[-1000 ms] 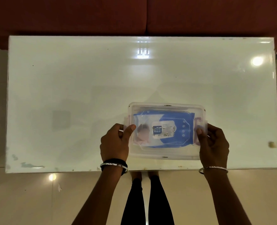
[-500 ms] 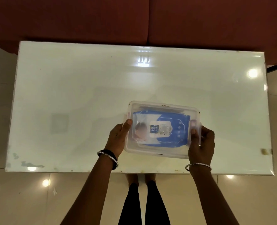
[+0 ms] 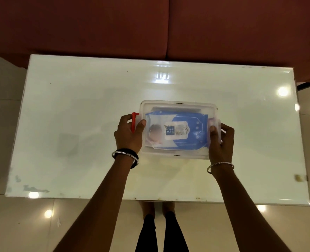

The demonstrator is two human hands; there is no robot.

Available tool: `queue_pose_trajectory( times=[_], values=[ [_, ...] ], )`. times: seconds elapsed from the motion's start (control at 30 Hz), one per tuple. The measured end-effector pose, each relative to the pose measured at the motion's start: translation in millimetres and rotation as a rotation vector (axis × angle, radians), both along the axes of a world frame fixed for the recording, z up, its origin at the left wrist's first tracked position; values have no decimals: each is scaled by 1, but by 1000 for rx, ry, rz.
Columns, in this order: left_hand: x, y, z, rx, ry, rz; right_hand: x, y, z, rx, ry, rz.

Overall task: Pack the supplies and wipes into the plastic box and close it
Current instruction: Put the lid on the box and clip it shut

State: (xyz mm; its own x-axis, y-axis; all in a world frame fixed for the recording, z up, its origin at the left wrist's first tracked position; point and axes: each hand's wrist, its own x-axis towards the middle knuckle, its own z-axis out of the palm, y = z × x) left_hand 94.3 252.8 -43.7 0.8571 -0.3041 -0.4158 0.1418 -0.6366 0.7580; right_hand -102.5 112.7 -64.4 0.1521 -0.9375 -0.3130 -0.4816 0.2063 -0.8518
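A clear plastic box (image 3: pixel 177 104) with its translucent lid on sits near the middle of the white table (image 3: pixel 77 106). Through the lid I see a blue pack of wipes (image 3: pixel 190 140) lying flat inside. My left hand (image 3: pixel 127 134) grips the box's left end, fingers around a red latch (image 3: pixel 133 122), thumb on the lid. My right hand (image 3: pixel 222 140) grips the right end over a pale latch (image 3: pixel 215 122), thumb pressing on the lid edge.
A dark red sofa (image 3: pixel 150 24) runs along the table's far edge. The glossy tabletop reflects ceiling lights. A small tan mark (image 3: pixel 298 177) sits near the right front edge. My legs show below the near edge on a tiled floor.
The view has shifted, so the table sits lower in frame. Both hands stay on the box ends. The left latch now shows red beside my fingers.
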Motion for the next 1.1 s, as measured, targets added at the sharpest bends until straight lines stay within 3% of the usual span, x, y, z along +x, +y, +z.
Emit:
queue_pose_trajectory(
  times=[0.23, 0.37, 0.5, 0.63, 0.7, 1.1],
  values=[
    [-17, -10, 3, 216, -373, -136, -9, -21, 7, 496, -328, -132],
    [-22, -12, 4, 300, -441, -207, -13, -33, 18, 664, -371, -89],
    [-26, -11, 4, 330, -482, -228, -7, -36, 25, 463, -195, -66],
    [-25, -10, 4, 291, -455, -191, 11, -20, 23, 23, 370, 37],
    [-26, -10, 5, 269, -444, -177, 19, -12, 25, -98, 480, 23],
    [-7, -8, 12, 65, -445, -48, 41, -26, 40, -170, 386, 24]
  ],
)
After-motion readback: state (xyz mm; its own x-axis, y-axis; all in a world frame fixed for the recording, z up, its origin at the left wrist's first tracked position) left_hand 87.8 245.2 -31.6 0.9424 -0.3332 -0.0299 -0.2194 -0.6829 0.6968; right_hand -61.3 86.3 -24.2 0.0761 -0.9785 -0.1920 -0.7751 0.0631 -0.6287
